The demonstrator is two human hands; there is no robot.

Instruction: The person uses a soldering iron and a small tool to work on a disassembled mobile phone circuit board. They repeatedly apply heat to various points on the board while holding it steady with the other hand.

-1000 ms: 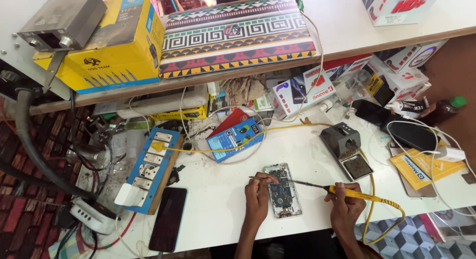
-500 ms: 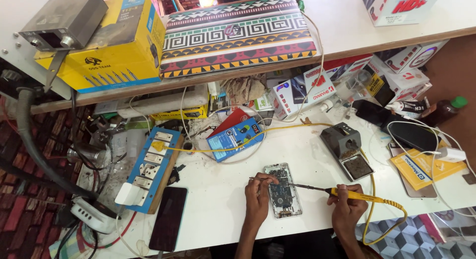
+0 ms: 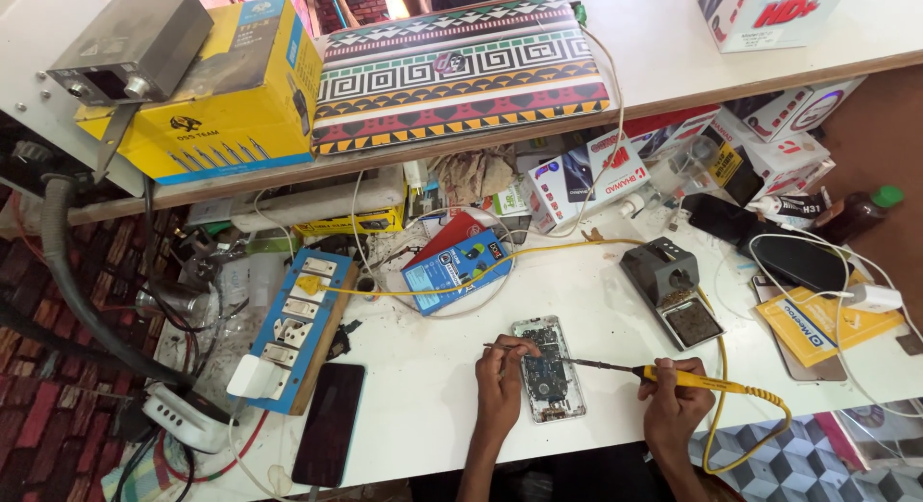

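Observation:
An opened phone (image 3: 549,369) with its circuit board exposed lies on the white table (image 3: 433,387) in front of me. My left hand (image 3: 500,372) rests on the phone's left edge and pinches a thin piece of wire or solder over the board. My right hand (image 3: 676,406) grips a yellow-handled soldering iron (image 3: 673,375), whose dark tip reaches left to the board. The iron's yellow cable (image 3: 745,420) loops down past my right wrist.
A grey soldering-iron stand (image 3: 670,288) sits right of the phone. A blue switch board (image 3: 298,324) and a dark phone (image 3: 329,423) lie to the left. A blue card (image 3: 457,267), boxes, cables and a yellow box (image 3: 226,88) crowd the back and shelf.
Both hands have stayed on the opened phone; the iron tip has shifted only slightly over the board.

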